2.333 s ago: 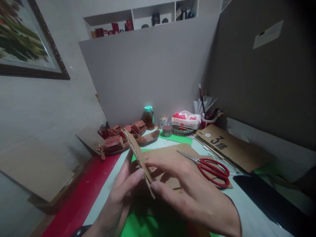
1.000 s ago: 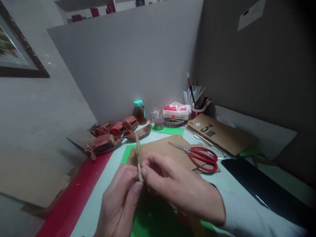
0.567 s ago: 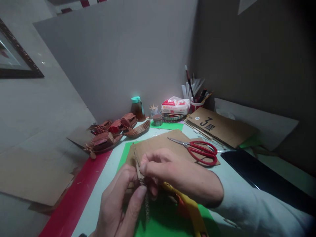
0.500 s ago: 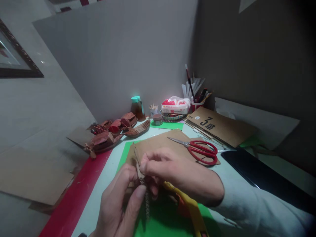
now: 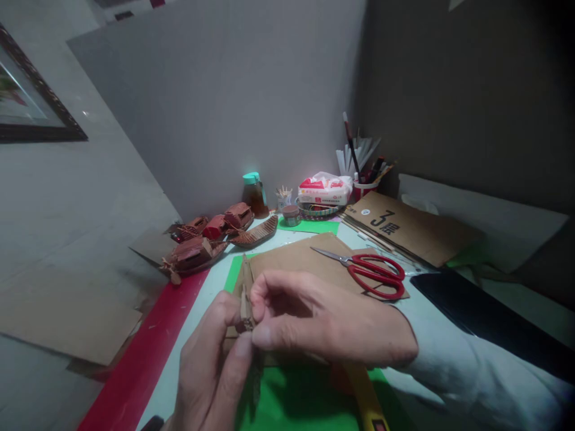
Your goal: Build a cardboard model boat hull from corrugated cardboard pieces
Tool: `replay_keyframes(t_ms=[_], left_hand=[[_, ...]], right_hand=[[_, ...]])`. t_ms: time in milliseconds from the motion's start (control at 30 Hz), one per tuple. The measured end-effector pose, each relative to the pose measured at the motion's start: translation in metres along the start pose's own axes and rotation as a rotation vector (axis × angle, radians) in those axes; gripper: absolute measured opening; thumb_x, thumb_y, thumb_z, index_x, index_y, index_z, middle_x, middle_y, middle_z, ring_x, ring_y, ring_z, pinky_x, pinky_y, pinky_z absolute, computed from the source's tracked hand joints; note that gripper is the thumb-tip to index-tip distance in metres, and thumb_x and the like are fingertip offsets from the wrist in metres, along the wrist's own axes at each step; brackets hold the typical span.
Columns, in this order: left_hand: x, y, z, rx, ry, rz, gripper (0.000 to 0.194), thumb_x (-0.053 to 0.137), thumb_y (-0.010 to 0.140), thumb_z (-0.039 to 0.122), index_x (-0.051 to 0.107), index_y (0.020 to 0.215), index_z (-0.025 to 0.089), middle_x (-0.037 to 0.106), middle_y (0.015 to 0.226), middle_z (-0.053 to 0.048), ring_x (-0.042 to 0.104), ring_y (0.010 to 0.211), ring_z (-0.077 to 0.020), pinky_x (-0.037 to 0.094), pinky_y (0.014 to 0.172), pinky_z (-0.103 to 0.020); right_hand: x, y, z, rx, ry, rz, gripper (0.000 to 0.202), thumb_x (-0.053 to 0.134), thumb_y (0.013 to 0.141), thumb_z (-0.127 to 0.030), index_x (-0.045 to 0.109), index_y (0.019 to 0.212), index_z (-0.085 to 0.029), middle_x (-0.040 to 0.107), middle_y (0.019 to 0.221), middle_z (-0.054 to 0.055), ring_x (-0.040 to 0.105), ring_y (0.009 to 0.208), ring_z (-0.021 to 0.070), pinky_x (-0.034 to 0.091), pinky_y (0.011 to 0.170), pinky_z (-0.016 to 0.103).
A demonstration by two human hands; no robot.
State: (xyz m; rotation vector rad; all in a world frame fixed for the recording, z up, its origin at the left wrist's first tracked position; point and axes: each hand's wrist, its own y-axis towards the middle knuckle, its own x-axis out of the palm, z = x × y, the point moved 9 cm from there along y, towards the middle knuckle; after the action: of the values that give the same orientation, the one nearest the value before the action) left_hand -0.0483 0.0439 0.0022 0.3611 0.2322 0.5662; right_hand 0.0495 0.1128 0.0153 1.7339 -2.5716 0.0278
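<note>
Between my hands, above the green sheet (image 5: 296, 401), is a narrow brown cardboard piece (image 5: 247, 308) with a ridged edge. My left hand (image 5: 213, 359) pinches it from the left, thumb near its lower end. From the right, my right hand (image 5: 309, 317) has its fingertips closed on the same piece, thumb beside the left thumb. Part of the piece is hidden by the fingers. Red-handled scissors (image 5: 375, 274) lie on a flat cardboard sheet (image 5: 287, 254) beyond my right hand. A yellow tool (image 5: 366, 401) lies partly under my right wrist.
Small brown model boats (image 5: 193, 254) stand at the back left. Behind are a jar with a turquoise lid (image 5: 254, 194), a tissue pack (image 5: 326, 189) and a pen cup (image 5: 365, 189). Marked cardboard (image 5: 408, 230) and a black flat object (image 5: 476, 311) lie at the right.
My right thumb has come down beside my left thumb, and the held piece is more upright. My right hand now covers more of the yellow tool. The view has shifted slightly.
</note>
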Motion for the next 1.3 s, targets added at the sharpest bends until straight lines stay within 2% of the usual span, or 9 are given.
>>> replay_keyframes(t_ms=[133,233,333,433,500,667,733,1033,1300], left_hand=[[0.011,0.007,0.011,0.049,0.047,-0.11,0.014,0.059,0.087,0.035,0.064,0.076,0.027,0.052,0.069,0.002,0.05,0.062,-0.0146,0.042,0.059,-0.024],[0.012,0.008,0.011,0.045,-0.033,-0.111,0.014,0.055,0.091,0.031,0.061,0.078,0.028,0.052,0.073,0.003,0.053,0.067,-0.0127,0.041,0.056,-0.022],[0.004,0.008,0.009,0.028,-0.119,-0.03,0.003,0.058,0.089,0.031,0.058,0.091,0.031,0.058,0.084,0.003,0.061,0.084,-0.0172,0.047,0.065,-0.025],[-0.006,0.011,0.005,-0.053,-0.138,0.061,0.035,0.066,0.082,0.036,0.053,0.114,0.036,0.064,0.097,0.001,0.063,0.097,-0.0238,0.051,0.076,-0.032],[-0.012,0.015,0.006,-0.081,-0.14,0.094,0.043,0.067,0.081,0.039,0.053,0.121,0.037,0.064,0.107,0.001,0.062,0.104,-0.0248,0.052,0.082,-0.033],[-0.016,0.023,0.009,-0.133,-0.165,0.066,0.02,0.067,0.083,0.039,0.062,0.1,0.03,0.06,0.083,0.005,0.058,0.066,-0.0097,0.047,0.056,-0.016],[-0.014,0.023,0.005,-0.189,-0.276,0.042,0.019,0.066,0.084,0.035,0.06,0.102,0.031,0.059,0.082,0.006,0.057,0.06,-0.0075,0.046,0.053,-0.015],[-0.019,0.023,0.008,-0.127,-0.403,0.08,0.025,0.069,0.082,0.03,0.061,0.106,0.026,0.064,0.092,0.001,0.063,0.07,-0.0117,0.053,0.066,-0.022],[-0.011,0.02,0.008,-0.188,-0.415,0.104,0.061,0.085,0.062,0.029,0.056,0.116,0.034,0.068,0.091,0.001,0.068,0.086,-0.0234,0.056,0.07,-0.03]], right_hand=[[0.001,0.0,-0.005,-0.102,-0.139,0.014,0.022,0.067,0.083,-0.026,0.046,0.082,-0.02,0.05,0.08,-0.003,0.049,0.076,0.0132,0.044,0.071,0.026],[0.003,-0.002,-0.01,-0.196,-0.244,0.038,0.014,0.061,0.085,-0.02,0.047,0.086,-0.02,0.052,0.086,-0.001,0.053,0.083,0.0155,0.047,0.077,0.03],[0.006,-0.004,-0.017,-0.276,-0.339,0.05,0.024,0.069,0.08,-0.018,0.047,0.092,-0.02,0.053,0.093,0.0,0.054,0.088,0.0164,0.049,0.08,0.03],[0.007,-0.006,-0.02,-0.308,-0.443,0.072,0.035,0.074,0.078,-0.017,0.051,0.105,-0.018,0.053,0.107,0.004,0.053,0.098,0.0185,0.048,0.088,0.032],[0.011,-0.008,-0.023,-0.336,-0.5,0.072,0.048,0.076,0.077,-0.016,0.05,0.118,-0.017,0.052,0.116,0.007,0.052,0.104,0.0193,0.047,0.092,0.031],[0.025,-0.012,-0.031,-0.465,-0.545,0.055,0.066,0.077,0.076,-0.008,0.044,0.134,-0.013,0.046,0.131,0.009,0.046,0.118,0.0169,0.04,0.101,0.023],[0.027,-0.013,-0.032,-0.519,-0.554,0.075,0.061,0.074,0.078,-0.005,0.046,0.131,-0.012,0.048,0.129,0.009,0.046,0.118,0.0161,0.04,0.102,0.023],[0.026,-0.02,-0.037,-0.649,-0.671,0.248,0.02,0.065,0.081,-0.003,0.059,0.098,-0.01,0.057,0.1,0.008,0.054,0.094,0.017,0.048,0.081,0.024],[0.017,-0.026,-0.045,-0.737,-0.673,0.338,0.005,0.059,0.088,-0.007,0.063,0.09,-0.01,0.062,0.089,0.006,0.057,0.083,0.0146,0.048,0.073,0.021]])
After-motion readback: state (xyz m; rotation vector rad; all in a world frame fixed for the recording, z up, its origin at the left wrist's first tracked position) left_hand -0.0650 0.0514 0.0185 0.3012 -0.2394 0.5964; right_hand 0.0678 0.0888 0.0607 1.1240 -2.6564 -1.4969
